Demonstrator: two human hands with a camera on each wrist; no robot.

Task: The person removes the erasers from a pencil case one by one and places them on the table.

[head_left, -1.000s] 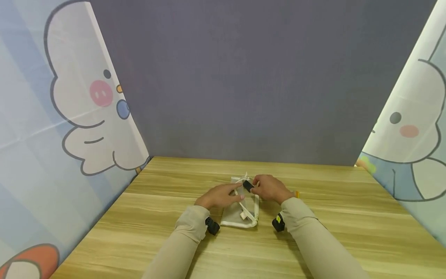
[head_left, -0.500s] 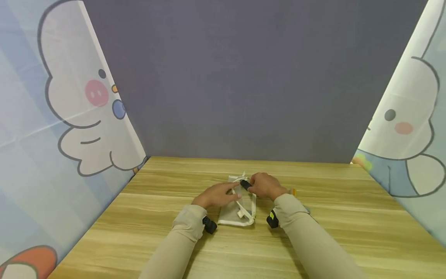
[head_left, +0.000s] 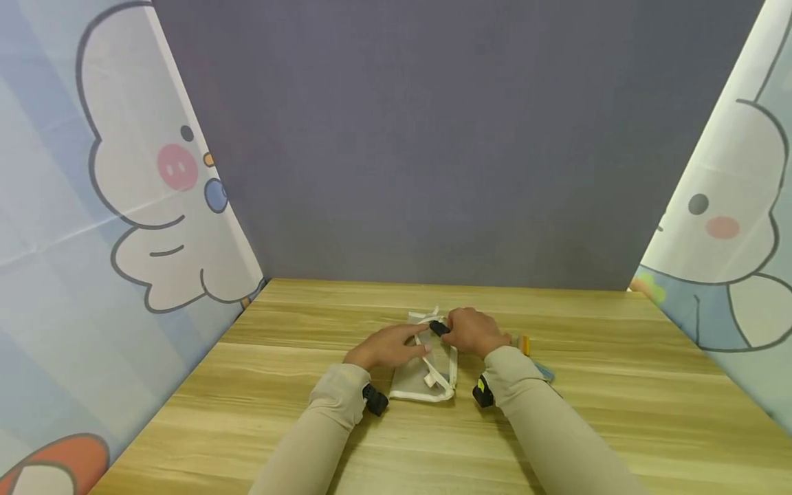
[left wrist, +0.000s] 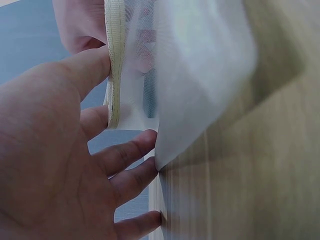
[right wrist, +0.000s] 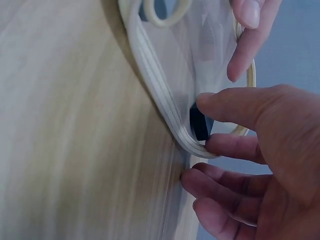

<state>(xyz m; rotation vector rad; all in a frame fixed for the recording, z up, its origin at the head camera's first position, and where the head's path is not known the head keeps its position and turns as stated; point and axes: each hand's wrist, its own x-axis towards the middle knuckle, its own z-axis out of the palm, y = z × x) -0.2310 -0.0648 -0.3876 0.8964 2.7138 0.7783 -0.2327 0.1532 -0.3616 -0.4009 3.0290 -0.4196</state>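
A white mesh zip pouch (head_left: 410, 385) with pale edging lies on the wooden table, its mouth gaping between the hands. My left hand (head_left: 391, 346) holds the pouch's edge; in the left wrist view, thumb and forefinger are at the zipper tape (left wrist: 116, 65) and the other fingertips are by the table. My right hand (head_left: 475, 331) pinches a small black block-shaped object (head_left: 438, 328) between thumb and forefinger. In the right wrist view the black object (right wrist: 200, 122) sits at the pouch's mouth, just inside the zipper edge (right wrist: 162, 95). A dark shape (left wrist: 149, 95) shows through the mesh.
Right of the right hand, an orange item (head_left: 525, 344) and a blue flat item (head_left: 544, 372) lie on the table, partly behind the sleeve. A grey panel (head_left: 433, 137) rises behind the table, with cartoon-printed curtains (head_left: 49, 206) at both sides.
The right wrist and forearm have shifted slightly left, bringing the blue item into sight. The black object stays pinched at the pouch's mouth. The left hand keeps its hold.
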